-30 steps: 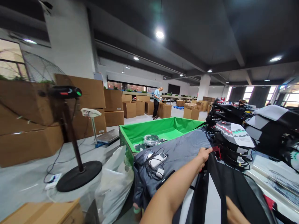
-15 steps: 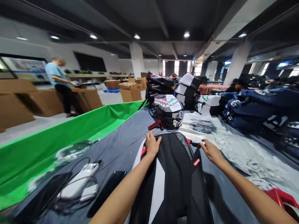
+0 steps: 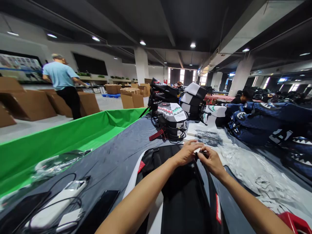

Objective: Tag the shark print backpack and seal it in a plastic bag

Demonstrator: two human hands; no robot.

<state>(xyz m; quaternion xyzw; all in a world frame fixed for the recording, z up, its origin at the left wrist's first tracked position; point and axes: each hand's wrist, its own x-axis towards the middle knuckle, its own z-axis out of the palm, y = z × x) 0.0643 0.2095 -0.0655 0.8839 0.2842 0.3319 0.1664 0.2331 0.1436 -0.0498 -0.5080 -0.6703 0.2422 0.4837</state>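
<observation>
The backpack (image 3: 184, 195) lies on the counter (image 3: 117, 162), probably to steady the strap (image 3: 212, 188) which your right hand (image 3: 212, 161) pinches between closed fingers, while your left hand (image 3: 187, 153) curls, its hold unclear.

Round lamps (image 3: 142, 43) are glowing from a dark ceiling (image 3: 131, 18), and daylight is burning the distant windows (image 3: 182, 76) out to white. Overall brightness is staying moderate, with the black backpack (image 3: 185, 198) losing much of its detail to shade. Pale glints are scattering across the crumpled clear plastic (image 3: 258, 165) on the right. Wide-angle distortion is making the right-hand pillar (image 3: 242, 74) lean and is stretching the phone (image 3: 104, 204) at lower left. The far background is appearing soft, and a mosaic patch is obscuring part of a distant person (image 3: 248, 93).
</observation>
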